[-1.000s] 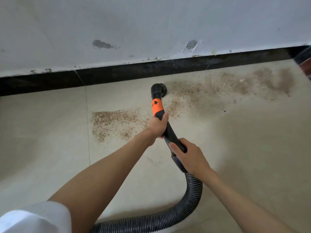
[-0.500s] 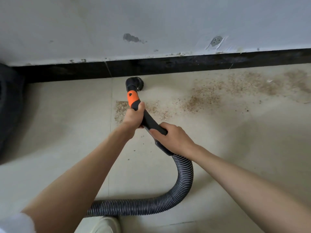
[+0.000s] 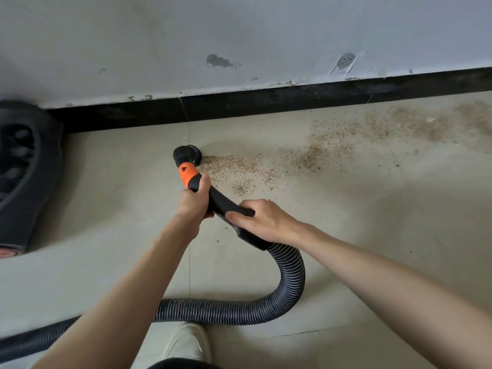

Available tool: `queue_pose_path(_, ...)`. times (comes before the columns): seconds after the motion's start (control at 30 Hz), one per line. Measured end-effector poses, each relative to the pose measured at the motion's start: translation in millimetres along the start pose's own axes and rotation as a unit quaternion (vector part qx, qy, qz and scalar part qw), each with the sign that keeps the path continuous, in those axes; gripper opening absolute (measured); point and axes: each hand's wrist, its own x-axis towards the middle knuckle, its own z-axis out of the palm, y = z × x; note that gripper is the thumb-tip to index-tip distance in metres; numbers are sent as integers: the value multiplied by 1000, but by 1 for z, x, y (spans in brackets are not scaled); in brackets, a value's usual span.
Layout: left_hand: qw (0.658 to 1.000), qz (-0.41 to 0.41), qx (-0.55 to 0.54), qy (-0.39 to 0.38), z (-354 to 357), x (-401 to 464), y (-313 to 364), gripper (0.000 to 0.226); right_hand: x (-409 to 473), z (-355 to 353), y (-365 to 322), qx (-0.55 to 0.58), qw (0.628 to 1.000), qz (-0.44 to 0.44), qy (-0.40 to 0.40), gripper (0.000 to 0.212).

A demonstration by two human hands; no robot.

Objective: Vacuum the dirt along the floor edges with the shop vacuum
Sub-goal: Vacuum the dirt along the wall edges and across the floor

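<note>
The left hand and the right hand are both wrapped tight around the smooth black vacuum handle, which has an orange band and a round black nozzle sitting on the floor. A bumpy, ribbed gray hose curls back from the handle. Crumbly brown dirt lies just right of the nozzle on the smooth pale floor tiles, near the black baseboard under a scuffed gray wall.

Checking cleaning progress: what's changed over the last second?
The nozzle swept left across the dirt, clearing the patch left of the floor seam. Both hands, left hand and right hand, grip the wand as before; dirt to the right remains.
</note>
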Motion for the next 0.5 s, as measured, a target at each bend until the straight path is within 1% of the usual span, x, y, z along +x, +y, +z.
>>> queue_pose_path(0.2,999,5,25,-31,12,-13,-18,48,-30,4,16,19,1000,17,15,33)
queue_pose_path(0.33,998,13,39,-52,25,-12,-9,44,-31,-1,19,19,999,28,41,34)
queue_pose_path(0.4,998,9,29,-52,26,-7,0,44,-24,-5,13,11,999,29,44,34)
queue_pose_path(0.5,999,4,18,-32,19,-5,-1,42,-21,-2,4,-5,999,26,37,36)
